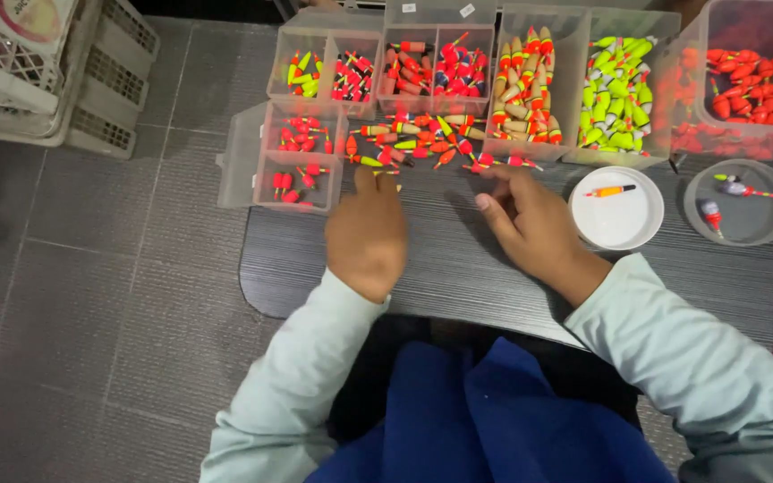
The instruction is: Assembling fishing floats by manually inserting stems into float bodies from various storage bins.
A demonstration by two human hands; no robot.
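Loose fishing floats: a small scatter of red, orange, yellow and green bobbers lying on the dark board, at its far edge, just in front of the row of clear bins; judged light, hard-shelled and smooth, apt to roll or skid; thin stems look fragile, so the fatter painted body seems the safer place to pinch.

Left hand: palm down on the board, fingers curled, forefinger stretched to the near edge of the scatter; whether it holds a float cannot be told.

Right hand: fingers bent and drawn narrow, tips among the floats at the right end of the scatter; a grip on any one is not clear.

Round white lid: near the board's right edge, just beside the right hand; one orange float inside.

Round clear lid: at the far right corner; a few floats within.

Clear divided bins: along the far edge, sorted by kind; tan-bodied floats and green floats in the right pair; a small two-cell box at the far left corner; a tub of red floats at the far right.

Obstruction: the bin walls stand close behind the scatter, leaving little room beyond the fingertips.

White crates: on the grey floor, well apart to the left.
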